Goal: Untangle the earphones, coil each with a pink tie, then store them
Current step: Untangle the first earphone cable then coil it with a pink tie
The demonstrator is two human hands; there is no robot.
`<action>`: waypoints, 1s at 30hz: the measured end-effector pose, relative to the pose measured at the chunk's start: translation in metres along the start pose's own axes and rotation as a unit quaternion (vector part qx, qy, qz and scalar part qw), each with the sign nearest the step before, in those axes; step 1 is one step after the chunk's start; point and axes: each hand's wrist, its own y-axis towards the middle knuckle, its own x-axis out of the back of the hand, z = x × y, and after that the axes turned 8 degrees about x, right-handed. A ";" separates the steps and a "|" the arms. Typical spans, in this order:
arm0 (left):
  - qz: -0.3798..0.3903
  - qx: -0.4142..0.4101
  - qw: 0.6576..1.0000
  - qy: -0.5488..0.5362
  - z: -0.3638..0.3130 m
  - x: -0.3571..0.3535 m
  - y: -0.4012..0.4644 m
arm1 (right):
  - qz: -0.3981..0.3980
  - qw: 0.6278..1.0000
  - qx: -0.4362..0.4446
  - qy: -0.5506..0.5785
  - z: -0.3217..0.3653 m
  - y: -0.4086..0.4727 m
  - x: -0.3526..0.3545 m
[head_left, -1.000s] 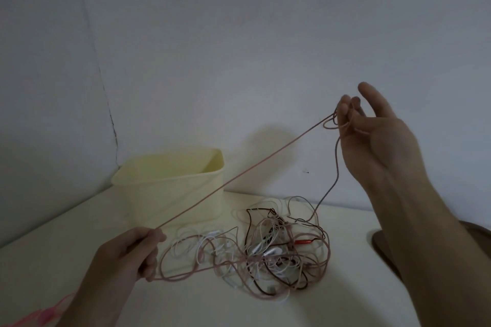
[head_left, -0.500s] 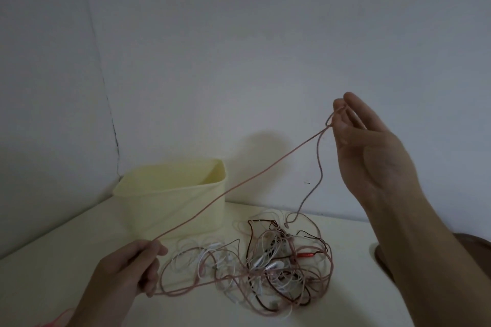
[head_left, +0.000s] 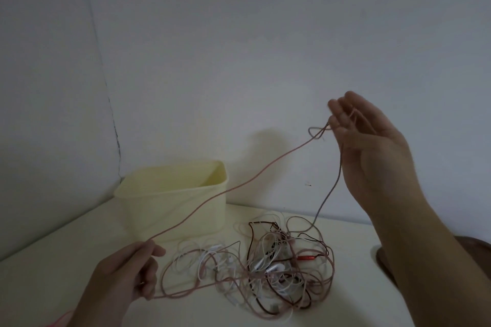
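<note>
Judging from how things lie, the job is barely begun: nothing is coiled, nothing tied, nothing stored. At the far left bottom edge a sliver of pink (head_left: 59, 320) shows, perhaps one of the ties, though too little is visible to be sure. The left hand (head_left: 125, 271) sits low over the table (head_left: 53, 260), fingers curled round the pink earphone cable (head_left: 239, 186), which rises taut to the right. Behind it stands the pale yellow bin (head_left: 172, 199), open-topped and, as far as its inside shows, with nothing in it yet. Further right the tangled heap (head_left: 265, 265) of white, dark and pink earphone leads lies on the table, a red plug (head_left: 307, 257) poking out. The pink cable loops back down into that heap, so it is not free. Up at the right, the right hand (head_left: 372, 146) is raised, fingers only loosely bent, the cable draped over them with a small knot-like loop (head_left: 317, 133) just beside the fingertips. That loop and the heap are the obstacles.
</note>
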 end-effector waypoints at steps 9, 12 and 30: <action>0.031 -0.008 0.999 -0.004 0.000 -0.002 0.000 | 0.324 0.493 -0.138 -0.796 -0.028 -0.035 -0.014; 0.044 -0.023 0.999 -0.013 -0.002 -0.004 -0.007 | 0.317 0.461 -0.045 -0.828 -0.031 -0.058 -0.041; 0.052 -0.121 0.989 0.069 -0.013 -0.012 -0.026 | 0.186 0.949 -0.234 -0.100 -0.051 -0.067 -0.054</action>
